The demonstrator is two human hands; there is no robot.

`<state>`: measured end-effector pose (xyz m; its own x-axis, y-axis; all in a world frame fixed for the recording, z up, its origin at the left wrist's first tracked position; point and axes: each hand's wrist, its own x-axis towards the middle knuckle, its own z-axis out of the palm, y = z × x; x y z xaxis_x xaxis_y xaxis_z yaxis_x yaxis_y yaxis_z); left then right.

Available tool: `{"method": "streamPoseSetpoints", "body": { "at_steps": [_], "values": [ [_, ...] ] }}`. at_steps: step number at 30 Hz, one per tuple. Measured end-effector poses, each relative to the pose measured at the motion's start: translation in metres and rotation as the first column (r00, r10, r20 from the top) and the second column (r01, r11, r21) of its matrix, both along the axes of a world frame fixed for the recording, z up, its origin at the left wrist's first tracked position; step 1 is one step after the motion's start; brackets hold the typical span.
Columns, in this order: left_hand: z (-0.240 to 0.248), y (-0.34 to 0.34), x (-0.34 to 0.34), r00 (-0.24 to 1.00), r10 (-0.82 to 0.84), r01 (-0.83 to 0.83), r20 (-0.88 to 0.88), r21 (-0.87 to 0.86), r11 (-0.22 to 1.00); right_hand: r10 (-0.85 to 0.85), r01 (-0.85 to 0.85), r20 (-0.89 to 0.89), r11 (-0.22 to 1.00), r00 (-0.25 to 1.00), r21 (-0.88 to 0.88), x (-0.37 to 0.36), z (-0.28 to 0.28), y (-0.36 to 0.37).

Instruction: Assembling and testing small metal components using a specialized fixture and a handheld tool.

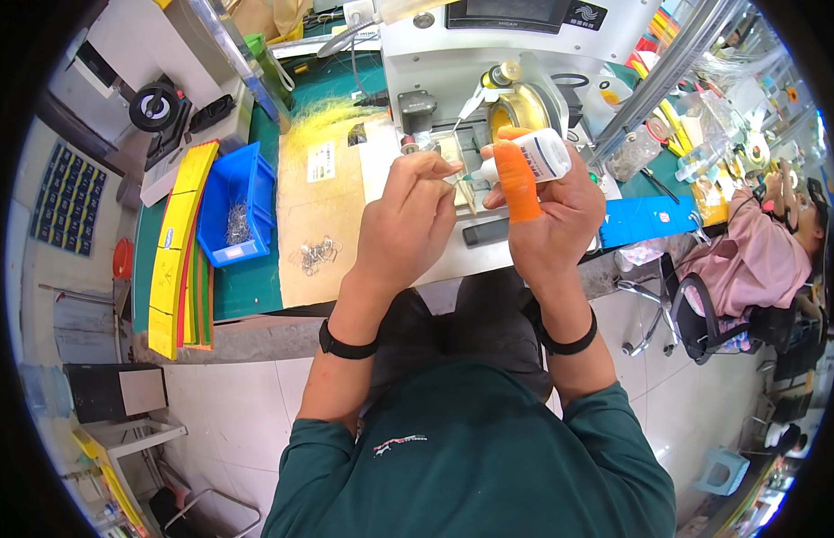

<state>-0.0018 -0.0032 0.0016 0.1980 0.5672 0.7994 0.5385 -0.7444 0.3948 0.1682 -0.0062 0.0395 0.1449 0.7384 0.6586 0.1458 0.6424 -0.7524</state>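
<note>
Bottle (pixel 548 157): small, white, plastic, tilted, nozzle leftward, above the bench.
Right hand (pixel 558 215): closed around the bottle; orange finger covering (pixel 521 193) worn.
Left hand (pixel 403 229): fingers curled, tips near the nozzle; cannot tell whether anything is pinched.
Machine (pixel 417 67): pale, boxy casing, beyond both hands.
Sheet (pixel 300 215): brown, flat, bearing loose metal pieces (pixel 318 256).
Bin (pixel 266 179): blue, plastic, left of the sheet.

The squeeze bottle (pixel 551 156) was smooth white plastic; the orange finger cot (pixel 521 190) looked rubbery and matt. Glossy blue plastic formed the parts bin (pixel 233 179), its small pieces (pixel 238 224) silvery metal (bright and smooth), while the brown sheet (pixel 314 220) looked dull and papery.
</note>
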Motion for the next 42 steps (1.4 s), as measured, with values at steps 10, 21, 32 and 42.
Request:
{"method": "streamPoseSetpoints", "body": {
  "at_steps": [10,21,32,42],
  "values": [
    [0.004,0.006,0.006,1.000,-0.008,0.008,0.026,0.020,1.000,-0.137,0.156,-0.120,0.973,0.983,0.170,0.038,0.035,-0.017],
    [0.024,-0.002,0.007,0.994,-0.072,0.082,0.078,-0.124,0.989,-0.602,0.590,-0.023,0.789,0.798,-0.168,0.290,0.077,0.075],
    [0.029,0.001,0.004,0.996,-0.043,0.057,0.081,-0.182,0.982,-0.481,0.622,0.512,0.770,0.712,-0.142,0.285,0.018,0.142],
    [0.027,0.000,0.005,0.998,-0.067,0.069,0.017,-0.207,0.976,-0.705,0.664,0.313,0.707,0.636,0.244,0.154,0.060,0.022]
  ]
}}
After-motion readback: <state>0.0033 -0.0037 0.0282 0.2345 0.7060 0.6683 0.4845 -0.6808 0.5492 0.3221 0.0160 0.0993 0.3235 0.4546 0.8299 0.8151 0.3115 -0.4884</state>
